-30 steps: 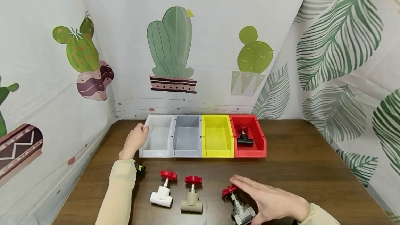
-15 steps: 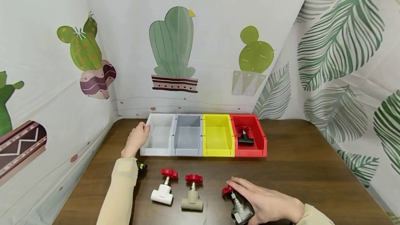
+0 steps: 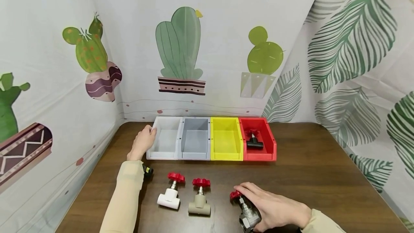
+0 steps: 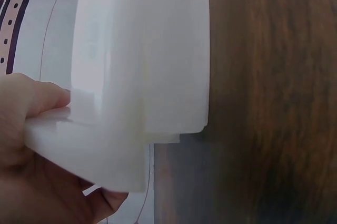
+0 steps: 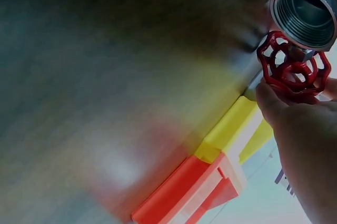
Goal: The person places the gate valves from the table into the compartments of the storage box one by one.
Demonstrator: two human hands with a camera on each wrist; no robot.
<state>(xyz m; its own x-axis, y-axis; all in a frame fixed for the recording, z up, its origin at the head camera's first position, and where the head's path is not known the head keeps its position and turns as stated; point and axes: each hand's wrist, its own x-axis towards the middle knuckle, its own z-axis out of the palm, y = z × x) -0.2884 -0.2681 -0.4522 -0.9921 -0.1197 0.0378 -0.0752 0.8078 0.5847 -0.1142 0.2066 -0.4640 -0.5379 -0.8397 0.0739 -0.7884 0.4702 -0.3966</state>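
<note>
My left hand (image 3: 142, 143) grips the left side wall of the white bin (image 3: 165, 140). In the left wrist view, the thumb lies on one face of that wall (image 4: 171, 50) and fingers curl behind it. At the front right, my right hand (image 3: 275, 206) holds a metal valve (image 3: 248, 215) with a red handwheel. The right wrist view has the thumb against the handwheel (image 5: 265, 63) and the threaded opening facing the camera; most of the fingers are hidden. To its left, a beige valve (image 3: 199, 204) and a white valve (image 3: 169, 199) lie on the table, both with red handwheels.
Right of the white bin, a grey bin (image 3: 195, 137), a yellow bin (image 3: 225, 137) and a red bin (image 3: 270, 141) stand joined in a row. A black valve (image 3: 254, 143) lies inside the red one. The wooden table (image 3: 307, 161) meets a printed cloth (image 3: 223, 46) behind.
My right hand has closed in around the metal valve, which has tilted slightly. The left hand keeps its grip on the white bin. The head view has shifted slightly.
</note>
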